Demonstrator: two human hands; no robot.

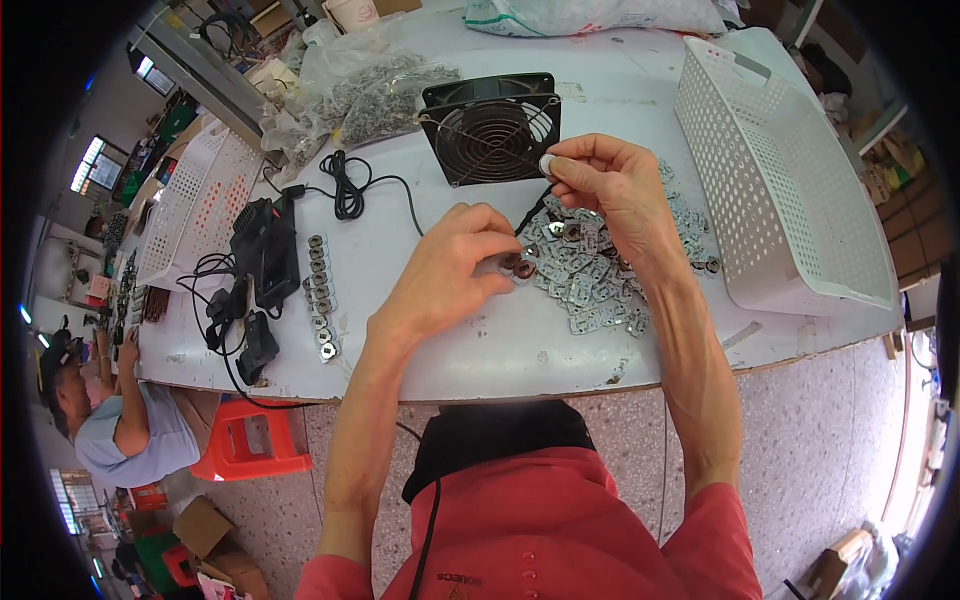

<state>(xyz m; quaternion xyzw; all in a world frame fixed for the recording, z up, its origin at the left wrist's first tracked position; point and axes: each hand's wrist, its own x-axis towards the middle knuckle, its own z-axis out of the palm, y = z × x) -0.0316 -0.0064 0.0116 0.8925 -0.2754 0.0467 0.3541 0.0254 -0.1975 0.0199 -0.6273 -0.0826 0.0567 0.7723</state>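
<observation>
My right hand (610,190) is raised in front of the fan, thumb and fingers pinching a small round whitish disc (547,165). Lower down, my left hand (450,265) curls its fingers at the left edge of a pile of small flat metal pieces (590,270). Small brown round parts (525,268) lie at its fingertips; what sits between thumb and forefinger is too small to make out. A black square fan (490,135) with a wire guard stands behind both hands. Left of my left hand, a column of metal pieces with round parts (320,295) lies on the table.
A white perforated basket (800,200) stands at the right, another (190,200) at the left. Black adapters (268,250) and cables (345,190) lie at the left. Plastic bags of small parts (385,95) sit at the back. A person (130,420) works at far left near an orange stool (255,440).
</observation>
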